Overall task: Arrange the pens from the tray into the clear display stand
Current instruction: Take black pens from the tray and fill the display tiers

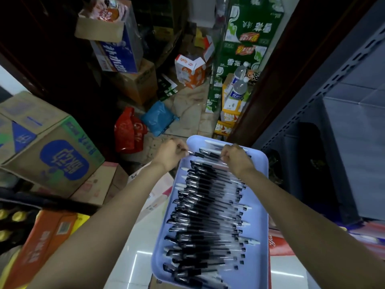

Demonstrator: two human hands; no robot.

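Pinching one black-capped clear-barrelled pen [198, 154] at its tip with the left hand [169, 152] and along its barrel with the right hand [235, 158], above the far end of the pale blue plastic tray [263, 205]; best lifted level, clear of neighbouring pens; no display stand visible.

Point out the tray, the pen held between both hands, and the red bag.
tray [257, 222], head view, bare right side of its floor.
pen [200, 154], head view, black section between the hands.
red bag [129, 133], head view, middle of its front.
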